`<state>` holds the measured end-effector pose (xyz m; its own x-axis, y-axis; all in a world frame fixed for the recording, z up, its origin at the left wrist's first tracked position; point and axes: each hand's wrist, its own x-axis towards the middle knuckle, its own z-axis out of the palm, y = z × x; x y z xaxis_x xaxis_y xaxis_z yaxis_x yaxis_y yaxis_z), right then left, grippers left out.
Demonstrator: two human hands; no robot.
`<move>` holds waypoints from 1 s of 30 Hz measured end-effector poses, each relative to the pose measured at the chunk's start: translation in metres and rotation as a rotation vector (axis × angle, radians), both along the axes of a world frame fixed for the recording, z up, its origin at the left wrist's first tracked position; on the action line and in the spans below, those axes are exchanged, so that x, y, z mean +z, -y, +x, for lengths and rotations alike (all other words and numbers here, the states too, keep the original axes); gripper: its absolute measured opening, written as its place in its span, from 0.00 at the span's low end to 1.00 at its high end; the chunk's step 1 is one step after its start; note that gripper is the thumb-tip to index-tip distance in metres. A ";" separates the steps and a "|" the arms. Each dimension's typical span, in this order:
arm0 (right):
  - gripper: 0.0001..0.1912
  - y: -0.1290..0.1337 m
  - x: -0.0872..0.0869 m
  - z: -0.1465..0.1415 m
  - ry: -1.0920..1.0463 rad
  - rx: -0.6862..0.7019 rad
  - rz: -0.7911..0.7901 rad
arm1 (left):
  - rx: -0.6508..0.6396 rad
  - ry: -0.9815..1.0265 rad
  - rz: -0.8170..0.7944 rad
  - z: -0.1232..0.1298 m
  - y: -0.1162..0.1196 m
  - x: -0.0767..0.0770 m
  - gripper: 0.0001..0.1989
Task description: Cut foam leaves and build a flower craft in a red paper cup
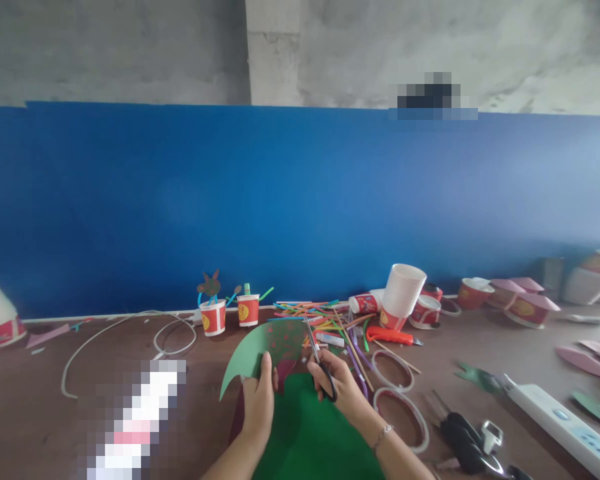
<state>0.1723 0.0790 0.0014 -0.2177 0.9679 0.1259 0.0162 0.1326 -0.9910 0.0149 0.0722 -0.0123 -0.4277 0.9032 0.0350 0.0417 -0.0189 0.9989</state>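
Note:
My left hand [261, 397] is closed on a curved piece of light green paper [243, 350], thumb on top. The paper's right part is darker, with reddish patches. In my right hand [343, 383] is a pair of scissors [326, 381], fingers in the black handles and blades pointing away from me, beside the paper's right edge. Whether the blades touch the paper, I cannot tell. Beneath both hands lies a dark green sheet [320, 437]. Past the paper is a heap of colored pipe cleaners [300, 308], and a white tube [329, 339] lies near the scissor tips.
Decorated paper cups [213, 317] stand by the blue partition [280, 200]. A tilted stack of white cups [403, 293] and an orange utility knife [390, 335] are to the right. Farther right are tape rolls [400, 417], keys [463, 437] and a power strip [560, 420]. A white cable [87, 350] loops at left.

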 end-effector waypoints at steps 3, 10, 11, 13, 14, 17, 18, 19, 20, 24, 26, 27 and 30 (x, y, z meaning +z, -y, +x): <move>0.19 0.001 0.002 0.000 -0.001 -0.001 -0.021 | -0.041 0.024 -0.024 -0.001 0.000 0.001 0.27; 0.19 0.003 0.007 -0.001 0.008 0.002 -0.044 | -0.054 0.029 -0.005 -0.001 0.002 0.007 0.29; 0.19 0.003 0.008 0.000 0.012 0.007 -0.049 | -0.046 0.017 -0.007 -0.001 0.002 0.007 0.29; 0.20 0.003 0.009 0.001 0.024 0.017 -0.055 | -0.033 -0.013 -0.011 -0.003 0.001 0.006 0.30; 0.20 0.003 0.009 0.001 0.034 0.022 -0.056 | -0.026 -0.024 -0.013 -0.003 0.000 0.006 0.30; 0.20 0.003 0.010 0.003 0.059 0.035 -0.054 | -0.019 -0.035 -0.007 -0.005 -0.001 0.005 0.29; 0.20 0.003 0.011 0.003 0.061 0.036 -0.055 | -0.020 -0.034 -0.004 -0.006 -0.001 0.004 0.29; 0.20 0.003 0.011 0.003 0.060 0.038 -0.059 | -0.020 -0.034 0.000 -0.006 -0.002 0.004 0.29; 0.20 0.004 0.011 0.003 0.057 0.037 -0.063 | -0.018 -0.035 0.004 -0.006 -0.002 0.004 0.29; 0.20 0.004 0.012 0.001 0.044 0.031 -0.065 | -0.010 -0.036 0.012 -0.005 -0.003 0.004 0.29; 0.20 0.005 0.012 0.001 0.043 0.027 -0.063 | -0.010 -0.036 0.013 -0.005 -0.003 0.004 0.29; 0.20 0.005 0.013 0.001 0.046 0.026 -0.066 | -0.010 -0.034 0.014 -0.006 -0.003 0.004 0.29; 0.20 0.005 0.013 0.001 0.059 0.022 -0.076 | -0.013 -0.023 0.021 -0.006 -0.003 0.003 0.28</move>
